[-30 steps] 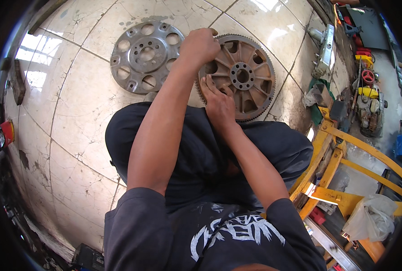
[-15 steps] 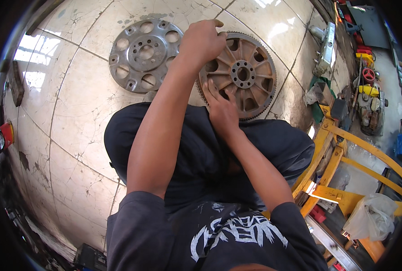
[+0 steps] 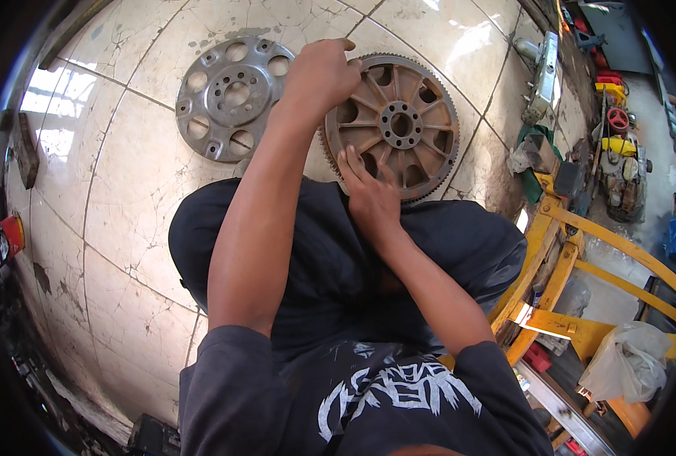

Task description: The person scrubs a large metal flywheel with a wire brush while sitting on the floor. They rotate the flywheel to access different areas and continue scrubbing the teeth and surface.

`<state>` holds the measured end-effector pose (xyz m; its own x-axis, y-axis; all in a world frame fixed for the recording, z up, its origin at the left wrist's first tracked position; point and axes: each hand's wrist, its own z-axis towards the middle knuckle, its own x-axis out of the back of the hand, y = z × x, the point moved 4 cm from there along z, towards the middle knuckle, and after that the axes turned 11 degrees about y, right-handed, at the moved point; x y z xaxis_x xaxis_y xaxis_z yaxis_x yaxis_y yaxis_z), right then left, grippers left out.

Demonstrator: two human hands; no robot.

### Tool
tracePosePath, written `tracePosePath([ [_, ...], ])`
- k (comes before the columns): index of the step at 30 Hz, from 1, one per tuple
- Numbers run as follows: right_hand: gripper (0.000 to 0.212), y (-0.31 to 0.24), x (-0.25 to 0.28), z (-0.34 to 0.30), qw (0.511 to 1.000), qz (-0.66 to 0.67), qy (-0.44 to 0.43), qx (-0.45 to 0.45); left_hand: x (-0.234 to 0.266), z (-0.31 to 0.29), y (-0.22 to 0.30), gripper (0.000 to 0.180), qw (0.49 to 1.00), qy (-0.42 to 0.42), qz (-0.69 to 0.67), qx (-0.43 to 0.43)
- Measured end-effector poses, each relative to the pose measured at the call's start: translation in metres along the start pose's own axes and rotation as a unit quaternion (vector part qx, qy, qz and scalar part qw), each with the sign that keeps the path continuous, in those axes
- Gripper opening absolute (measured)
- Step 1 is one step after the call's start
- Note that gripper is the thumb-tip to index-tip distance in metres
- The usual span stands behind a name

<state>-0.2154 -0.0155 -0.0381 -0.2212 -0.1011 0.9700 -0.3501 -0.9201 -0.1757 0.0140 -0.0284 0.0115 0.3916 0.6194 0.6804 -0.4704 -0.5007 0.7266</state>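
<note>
A brown, spoked flywheel (image 3: 438,121) with a toothed rim lies flat on the floor in front of my knees. My left hand (image 3: 324,74) is at its upper left edge, fingers curled inward. Whatever those fingers hold, if anything, is hidden beneath the hand. My right hand (image 3: 373,196) rests on the flywheel's lower left part with fingers spread and laid on the metal. Left of the flywheel lies a grey metal disc (image 3: 205,102) with large round holes and a ring of small ones at its centre; my left forearm passes close to its right side.
Cracked cream tiles (image 3: 129,205) form the floor. To the right stands a yellow metal frame (image 3: 558,266) with a clear plastic bag (image 3: 628,361) on it. Beyond are a silver metal part (image 3: 543,80) and a greasy machine (image 3: 625,178). A red packet (image 3: 11,235) lies far left.
My left hand has shifted slightly left and nearer to me along the flywheel's edge. My right hand keeps its place on the flywheel. The whole view has shifted a little.
</note>
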Motion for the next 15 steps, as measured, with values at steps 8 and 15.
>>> tracePosePath([
  [8, 0.054, 0.003, -0.006, -0.013, 1.0, -0.028, -0.002, 0.006, -0.005, -0.001, 0.008, 0.045, 0.999, -0.021, 0.019, -0.017],
  [15, 0.052, 0.005, 0.003, -0.026, 0.999, -0.024, 0.015, 0.016, -0.003, -0.002, 0.004, 0.045, 1.0, -0.016, 0.017, -0.004],
])
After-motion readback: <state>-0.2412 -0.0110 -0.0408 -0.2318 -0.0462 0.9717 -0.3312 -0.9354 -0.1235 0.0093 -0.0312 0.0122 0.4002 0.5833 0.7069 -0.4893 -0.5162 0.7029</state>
